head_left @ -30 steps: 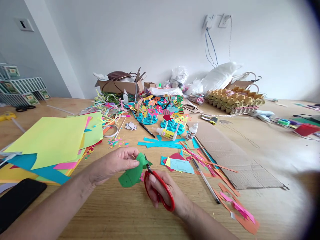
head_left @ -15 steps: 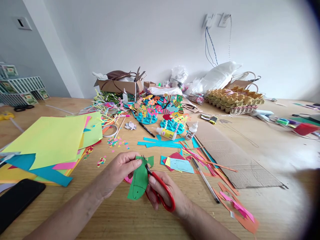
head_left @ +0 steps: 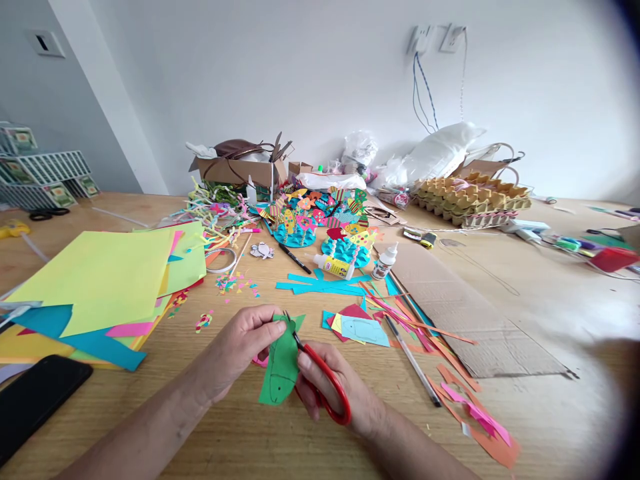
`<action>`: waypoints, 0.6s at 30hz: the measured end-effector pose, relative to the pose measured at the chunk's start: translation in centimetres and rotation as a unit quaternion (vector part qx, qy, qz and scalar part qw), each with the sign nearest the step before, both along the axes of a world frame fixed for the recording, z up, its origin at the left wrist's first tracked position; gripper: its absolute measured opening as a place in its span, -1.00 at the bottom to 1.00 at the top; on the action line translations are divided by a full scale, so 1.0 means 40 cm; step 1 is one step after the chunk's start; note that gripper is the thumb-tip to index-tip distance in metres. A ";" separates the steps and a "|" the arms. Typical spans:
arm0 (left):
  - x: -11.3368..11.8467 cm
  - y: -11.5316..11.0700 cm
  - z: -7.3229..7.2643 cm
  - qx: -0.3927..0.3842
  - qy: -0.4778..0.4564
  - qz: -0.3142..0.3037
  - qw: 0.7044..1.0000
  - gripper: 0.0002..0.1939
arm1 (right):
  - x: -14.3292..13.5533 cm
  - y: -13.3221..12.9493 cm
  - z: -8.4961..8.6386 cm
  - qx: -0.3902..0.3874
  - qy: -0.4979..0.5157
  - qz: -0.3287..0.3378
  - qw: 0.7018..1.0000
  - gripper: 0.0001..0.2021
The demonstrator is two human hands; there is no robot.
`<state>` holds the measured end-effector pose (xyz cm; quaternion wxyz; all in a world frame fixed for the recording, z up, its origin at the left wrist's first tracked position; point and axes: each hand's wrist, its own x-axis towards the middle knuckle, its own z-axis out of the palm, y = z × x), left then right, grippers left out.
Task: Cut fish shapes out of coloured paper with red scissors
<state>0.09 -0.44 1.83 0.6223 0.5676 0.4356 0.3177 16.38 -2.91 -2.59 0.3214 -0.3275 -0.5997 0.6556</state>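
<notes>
My left hand [head_left: 255,337] pinches the top of a piece of green paper [head_left: 281,370] between thumb and fingers. A fish outline with a dot for an eye is drawn on it, head end down. Red-handled scissors [head_left: 330,387] are in my right hand [head_left: 325,377], their dark blades at the upper right edge of the green paper. A bit of pink paper [head_left: 261,361] shows behind the green piece, partly hidden. Beyond my right hand lies a small pile of paper pieces, the top one a light blue piece [head_left: 364,329] with a drawn outline.
Colored paper sheets [head_left: 90,280] and a black phone [head_left: 47,400] lie at left. Glue bottles [head_left: 384,262], a marker [head_left: 294,259] and paper fish on blue bases [head_left: 345,252] stand ahead. At right are a pen [head_left: 413,360], paper scraps [head_left: 480,417] and cardboard [head_left: 465,307].
The green paper has shifted slightly right and down, and its upper right part looks different against the blades. Both hands keep their holds; the camera view has moved a little.
</notes>
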 end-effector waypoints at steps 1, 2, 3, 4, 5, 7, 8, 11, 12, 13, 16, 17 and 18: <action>0.001 0.000 0.000 0.000 -0.002 0.001 1.000 -0.73 | 0.000 0.000 0.000 -0.001 0.000 0.002 1.000 -0.52; 0.002 0.000 0.000 0.001 -0.005 0.002 1.000 -0.73 | 0.000 -0.001 -0.001 -0.002 0.002 0.002 1.000 -0.52; 0.002 0.000 -0.001 0.002 -0.008 0.002 1.000 -0.74 | 0.000 -0.001 -0.001 -0.003 0.003 0.002 1.000 -0.52; 0.002 -0.001 -0.001 0.003 -0.010 0.002 1.000 -0.74 | -0.001 -0.002 -0.001 -0.003 0.004 0.001 1.000 -0.52; 0.002 -0.001 -0.002 0.005 -0.012 0.001 1.000 -0.75 | -0.001 -0.002 0.000 -0.002 0.004 -0.001 1.000 -0.52; 0.001 -0.002 -0.004 0.009 -0.013 -0.002 1.000 -0.76 | -0.001 -0.003 0.000 0.002 0.000 -0.002 1.000 -0.51; 0.000 -0.003 -0.004 0.012 -0.012 -0.003 1.000 -0.76 | -0.002 -0.003 0.000 0.004 -0.002 -0.002 1.000 -0.51; -0.003 -0.005 -0.005 0.025 -0.007 -0.002 1.000 -0.76 | -0.002 -0.002 -0.001 0.009 -0.003 0.004 1.000 -0.51; -0.003 -0.005 -0.005 0.030 -0.005 -0.002 1.000 -0.75 | -0.002 -0.001 -0.001 0.009 -0.002 0.006 1.000 -0.51; -0.004 -0.005 -0.006 0.031 -0.002 -0.001 1.000 -0.75 | -0.001 0.000 -0.002 0.010 -0.002 0.008 1.000 -0.51; -0.004 -0.003 -0.006 0.024 0.002 -0.002 1.000 -0.74 | 0.000 0.002 -0.003 0.015 -0.006 0.013 1.000 -0.50; -0.004 -0.003 -0.006 0.022 0.001 -0.003 1.000 -0.74 | 0.001 0.002 -0.002 0.019 -0.007 0.014 1.000 -0.50; -0.004 -0.002 -0.006 0.021 0.001 -0.005 1.000 -0.74 | 0.001 0.002 -0.002 0.021 -0.007 0.015 1.000 -0.50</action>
